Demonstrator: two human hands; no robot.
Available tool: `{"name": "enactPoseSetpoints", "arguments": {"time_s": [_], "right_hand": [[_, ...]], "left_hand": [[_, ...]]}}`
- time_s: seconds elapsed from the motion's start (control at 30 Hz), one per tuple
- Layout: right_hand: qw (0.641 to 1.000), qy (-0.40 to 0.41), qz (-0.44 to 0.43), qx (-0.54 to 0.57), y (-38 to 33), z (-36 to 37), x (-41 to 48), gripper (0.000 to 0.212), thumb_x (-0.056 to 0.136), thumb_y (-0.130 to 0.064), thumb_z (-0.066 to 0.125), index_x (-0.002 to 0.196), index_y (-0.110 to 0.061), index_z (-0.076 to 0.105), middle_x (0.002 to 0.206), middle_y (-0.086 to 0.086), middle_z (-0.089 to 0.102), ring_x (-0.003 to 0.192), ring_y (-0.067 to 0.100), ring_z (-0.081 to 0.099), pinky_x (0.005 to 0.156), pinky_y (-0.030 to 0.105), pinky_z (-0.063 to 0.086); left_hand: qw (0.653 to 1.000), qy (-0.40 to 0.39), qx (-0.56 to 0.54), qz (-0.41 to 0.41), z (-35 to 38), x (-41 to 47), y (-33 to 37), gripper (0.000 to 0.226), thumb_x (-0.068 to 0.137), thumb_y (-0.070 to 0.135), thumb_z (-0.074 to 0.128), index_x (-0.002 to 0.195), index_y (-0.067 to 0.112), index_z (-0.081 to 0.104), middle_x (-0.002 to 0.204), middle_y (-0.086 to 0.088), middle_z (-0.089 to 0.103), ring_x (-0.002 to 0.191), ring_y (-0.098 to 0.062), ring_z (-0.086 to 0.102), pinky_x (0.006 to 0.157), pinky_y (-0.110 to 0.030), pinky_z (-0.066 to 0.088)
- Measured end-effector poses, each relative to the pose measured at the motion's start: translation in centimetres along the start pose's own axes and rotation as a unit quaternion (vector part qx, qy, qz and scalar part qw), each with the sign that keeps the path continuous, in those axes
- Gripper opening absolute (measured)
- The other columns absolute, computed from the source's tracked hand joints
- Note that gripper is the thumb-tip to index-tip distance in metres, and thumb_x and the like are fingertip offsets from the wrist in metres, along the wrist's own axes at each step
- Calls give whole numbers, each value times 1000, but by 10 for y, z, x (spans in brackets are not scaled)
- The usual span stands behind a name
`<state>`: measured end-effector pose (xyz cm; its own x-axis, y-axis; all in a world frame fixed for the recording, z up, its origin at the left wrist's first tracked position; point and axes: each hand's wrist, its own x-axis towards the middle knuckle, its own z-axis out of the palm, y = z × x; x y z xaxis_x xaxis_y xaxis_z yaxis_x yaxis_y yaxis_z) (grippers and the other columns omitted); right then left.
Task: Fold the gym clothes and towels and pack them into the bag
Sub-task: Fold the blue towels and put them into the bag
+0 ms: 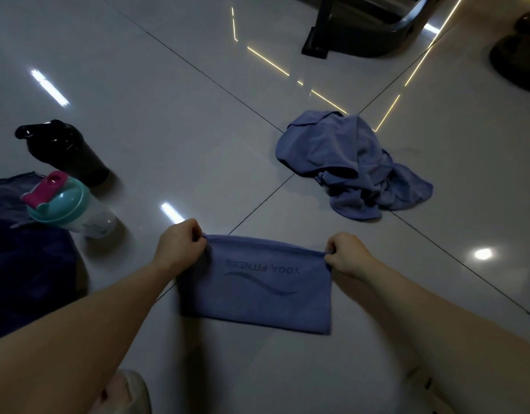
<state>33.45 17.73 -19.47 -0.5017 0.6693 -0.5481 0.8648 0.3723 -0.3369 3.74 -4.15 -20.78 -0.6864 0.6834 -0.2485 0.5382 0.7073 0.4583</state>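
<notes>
A blue towel (257,282) lies on the floor (168,115) at 6 o'clock, right in front of the person. It is folded into a flat, wide shape. On top it has a wavy line and the words YOGA FITNESS, upside down from here. Its near edge rests on the tiles.

The left hand (180,243) pinches the far left corner of the towel, with thumb and fingers curled on the hem. The right hand (347,253) pinches the far right corner the same way. The far edge runs tight between the two hands. Both arms are bare.

From the towel, a pile (353,165) of the same blue cloth sits at 1 o'clock. It is all crumpled and well apart from the towel.

A black bottle (66,150) is at 10 o'clock. A clear bottle (66,204) with a green lid and a pink cap is just beside it, nearer the person.

A dark blue bag (28,264) is at 9 o'clock, right by the clear bottle. The picture edge cuts it off.

Far away at 12 o'clock is a black frame (347,34). Dark shoes (514,64) sit at 2 o'clock in the top corner. A pale slipper (129,392) shows at 7 o'clock by the bottom edge.
</notes>
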Motion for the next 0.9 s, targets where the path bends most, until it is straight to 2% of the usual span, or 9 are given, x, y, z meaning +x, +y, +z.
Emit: {"name": "enactPoseSetpoints", "arguments": {"time_s": [0.2, 0.3, 0.37, 0.47, 0.53, 0.6, 0.67, 0.77, 0.9], "right_hand": [[999, 15, 22, 43, 1, -2, -1, 16, 74, -3, 63, 63, -11, 55, 70, 14, 64, 75, 32, 64, 58, 33, 41], [998, 34, 21, 42, 3, 0, 1, 7, 76, -4, 61, 76, -11, 60, 82, 14, 67, 82, 34, 63, 65, 36, 46], [997, 71, 15, 11, 4, 4, 1, 9, 83, -7, 59, 90, -13, 58, 97, 10, 61, 90, 35, 60, 72, 40, 48], [974, 208, -54, -73, -3, 16, -7, 21, 89, -4, 56, 110, -8, 58, 113, 13, 52, 95, 37, 55, 74, 43, 45], [947, 255, -160, -115, -14, 34, -16, 28, 85, -1, 58, 113, -3, 62, 116, 16, 56, 96, 40, 57, 76, 44, 46], [930, 216, -246, -169, -19, 62, -25, 39, 87, -9, 60, 126, -1, 60, 134, 19, 55, 113, 41, 57, 89, 48, 51], [923, 150, -276, -222, -15, 86, -33, 53, 94, -25, 58, 142, -3, 53, 152, 18, 46, 133, 37, 50, 105, 48, 48], [925, 110, -246, -267, 0, 96, -40, 68, 101, -50, 32, 155, -8, 37, 164, 12, 28, 150, 30, 31, 120, 45, 25], [938, 96, -207, -260, 18, 94, -37, 79, 101, -63, 17, 162, -15, 2, 169, 5, -7, 156, 21, -6, 123, 41, 1]], "left_hand": [[998, -20, -46, -27, 1, 10, -1, 10, 83, 19, 65, 77, 25, 60, 75, 9, 64, 78, -21, 61, 67, -30, 41], [998, -23, -46, -27, 3, 13, 2, 7, 87, 20, 63, 82, 24, 61, 80, 6, 65, 82, -24, 63, 69, -32, 44], [999, 33, -4, -16, 4, 8, 3, 6, 91, 21, 61, 96, 19, 64, 96, -4, 66, 91, -31, 62, 75, -37, 47], [981, 135, 101, 96, 15, -14, 5, 28, 92, 21, 55, 116, 9, 63, 120, -17, 60, 105, -39, 55, 88, -47, 44], [962, 114, 129, 211, 32, -36, 6, 42, 94, 30, 49, 129, 9, 59, 139, -15, 54, 123, -36, 49, 105, -47, 37], [943, 41, 167, 284, 51, -52, 3, 57, 100, 41, 40, 144, 7, 51, 154, -15, 44, 140, -34, 41, 118, -44, 24], [929, -14, 211, 302, 63, -59, -2, 69, 104, 54, 24, 156, 8, 35, 163, -13, 29, 150, -31, 29, 123, -41, 13], [931, -41, 230, 279, 63, -52, -8, 81, 101, 68, 8, 162, 15, 14, 168, -9, 10, 156, -24, 9, 125, -39, 4], [940, -34, 236, 245, 58, -42, -13, 87, 97, 75, 10, 163, 18, 2, 169, -8, 0, 156, -19, -7, 127, -40, 1]]}}
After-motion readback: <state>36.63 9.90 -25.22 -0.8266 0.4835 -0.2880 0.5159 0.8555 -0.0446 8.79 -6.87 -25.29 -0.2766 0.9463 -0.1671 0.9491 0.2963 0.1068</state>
